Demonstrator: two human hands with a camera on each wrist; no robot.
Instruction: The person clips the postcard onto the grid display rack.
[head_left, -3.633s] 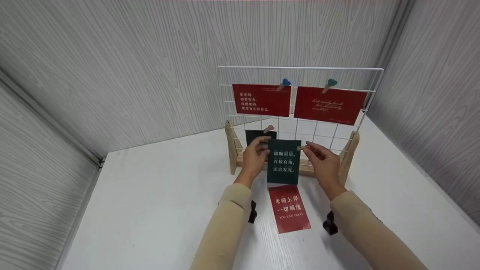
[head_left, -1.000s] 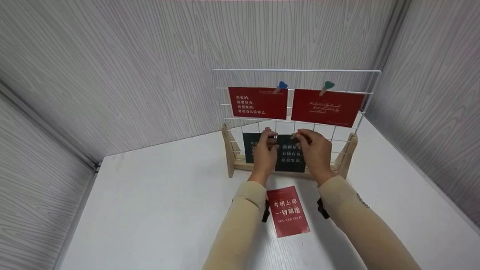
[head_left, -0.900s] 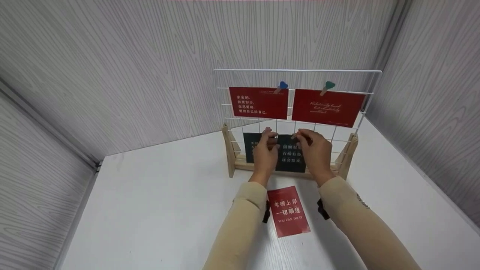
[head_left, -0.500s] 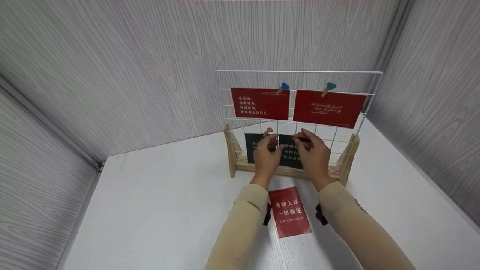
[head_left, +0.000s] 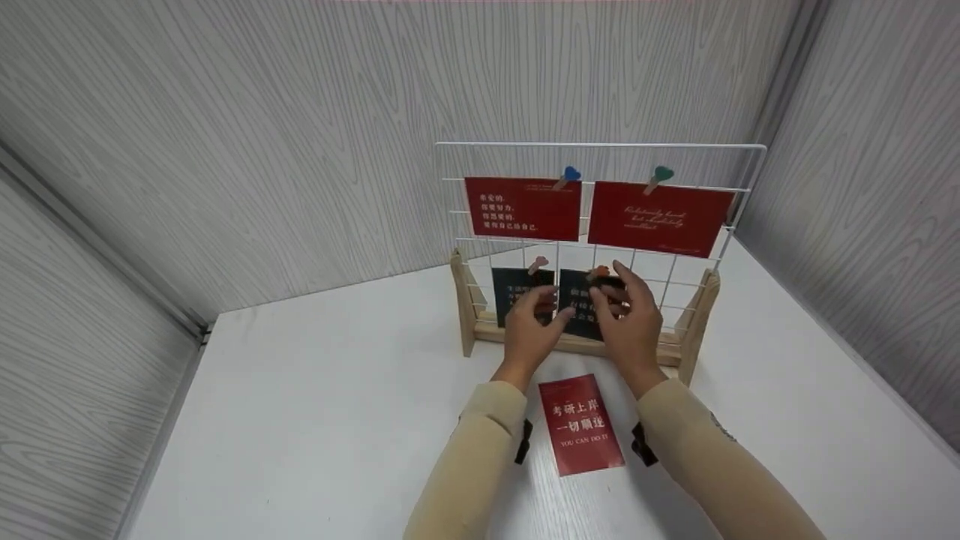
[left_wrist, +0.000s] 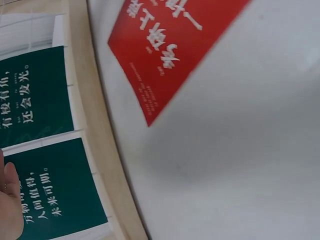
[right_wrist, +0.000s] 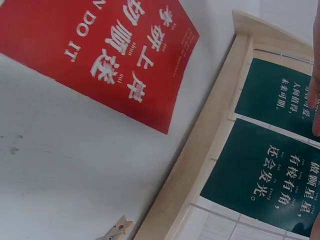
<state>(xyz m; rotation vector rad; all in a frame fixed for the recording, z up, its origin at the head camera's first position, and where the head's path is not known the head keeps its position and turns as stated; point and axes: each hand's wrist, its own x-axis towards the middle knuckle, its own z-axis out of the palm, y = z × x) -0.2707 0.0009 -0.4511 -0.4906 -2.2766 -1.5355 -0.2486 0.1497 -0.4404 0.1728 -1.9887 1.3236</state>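
A dark green card point(head_left: 584, 325) with white writing hangs on the lower part of a white wire grid point(head_left: 556, 247), under an orange heart clothespin point(head_left: 601, 271). My right hand point(head_left: 632, 326) is beside that clothespin, fingers parted and gripping nothing. In front of the neighbouring green card point(head_left: 505, 292), which hangs from a pink heart clothespin point(head_left: 538, 262), my left hand point(head_left: 529, 334) has its thumb and fingers apart with nothing between them. The left wrist view shows both green cards point(left_wrist: 65, 190) above the wooden base, with part of the left hand at the edge.
Two red cards point(head_left: 523, 208) hang on the upper grid from blue and green heart clothespins point(head_left: 661, 176). Another red card point(head_left: 581, 427) lies on the white table point(head_left: 337, 405) before the wooden stand point(head_left: 465, 315). A wooden clothespin point(right_wrist: 118, 230) lies on the table in the right wrist view.
The green card was brought to the grid and clipped beside the other one. My right fingers have let go of the orange clothespin, and my left hand has drawn back slightly.
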